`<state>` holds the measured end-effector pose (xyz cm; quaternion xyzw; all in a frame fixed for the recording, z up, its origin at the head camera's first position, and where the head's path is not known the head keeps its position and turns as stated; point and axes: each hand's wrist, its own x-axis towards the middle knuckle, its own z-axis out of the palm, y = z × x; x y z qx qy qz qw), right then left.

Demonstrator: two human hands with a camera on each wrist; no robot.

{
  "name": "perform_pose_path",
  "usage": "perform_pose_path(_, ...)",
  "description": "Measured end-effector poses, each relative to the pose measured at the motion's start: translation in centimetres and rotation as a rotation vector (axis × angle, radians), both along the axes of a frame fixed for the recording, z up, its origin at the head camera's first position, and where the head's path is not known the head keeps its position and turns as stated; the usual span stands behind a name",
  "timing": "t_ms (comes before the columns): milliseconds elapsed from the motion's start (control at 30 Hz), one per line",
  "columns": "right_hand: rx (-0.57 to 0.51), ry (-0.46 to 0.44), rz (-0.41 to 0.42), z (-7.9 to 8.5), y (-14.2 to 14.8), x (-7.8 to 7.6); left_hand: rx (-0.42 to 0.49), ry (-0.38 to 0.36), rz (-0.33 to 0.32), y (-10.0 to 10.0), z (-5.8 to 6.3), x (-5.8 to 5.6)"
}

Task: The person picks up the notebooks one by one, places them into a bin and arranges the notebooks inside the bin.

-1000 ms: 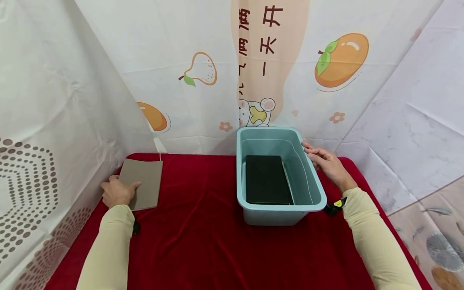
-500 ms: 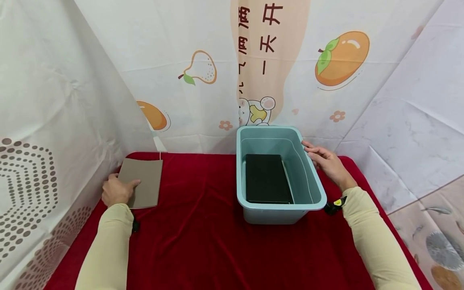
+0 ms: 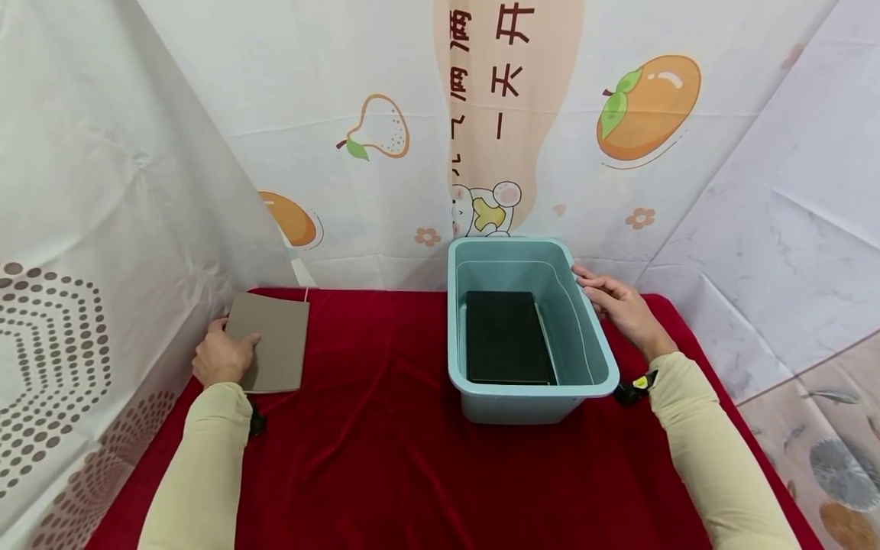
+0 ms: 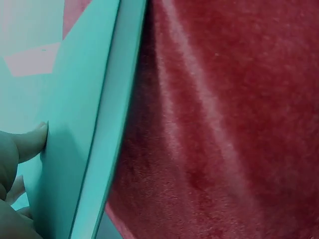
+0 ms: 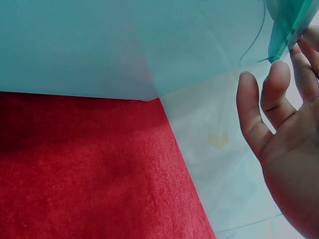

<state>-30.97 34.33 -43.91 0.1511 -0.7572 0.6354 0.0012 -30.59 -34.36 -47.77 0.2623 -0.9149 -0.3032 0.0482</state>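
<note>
At the table's left side, my left hand (image 3: pixel 223 355) grips a thin grey-brown book (image 3: pixel 278 347) by its left edge. The thumb lies on the upper cover, and the other fingers go round the edge. In the left wrist view the book (image 4: pixel 75 124) looks turquoise and stands tilted, its page edge toward the camera. On the right, my right hand (image 3: pixel 622 313) touches the right rim of a light blue plastic bin (image 3: pixel 532 392) with loosely extended fingers. Flat on the bin's floor lies a black rectangular book-like object (image 3: pixel 505 336).
A red velvet cloth (image 3: pixel 371 458) covers the table and shows some creases. Printed white curtains (image 3: pixel 385 198) hang close behind the table and along both sides. The bin's back nearly meets the rear curtain.
The far edge of the grey-brown book has risen slightly in my left hand, and the thumb has shifted a little. My right hand stays on the bin's rim.
</note>
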Motion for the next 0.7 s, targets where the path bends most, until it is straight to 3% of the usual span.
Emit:
perform_pose_path(200,-0.015,-0.002,0.004,0.07,0.00,0.02,0.016,0.010,0.003,-0.16,0.30,-0.12)
perform_pose_path(533,0.009,-0.009,0.001,0.17,-0.05,0.03,0.100,0.054,0.067,-0.46,-0.44,0.08)
perform_pose_path(700,0.019,-0.005,-0.014,0.18,-0.08,0.05,0.087,0.070,0.051,-0.26,-0.04,-0.04)
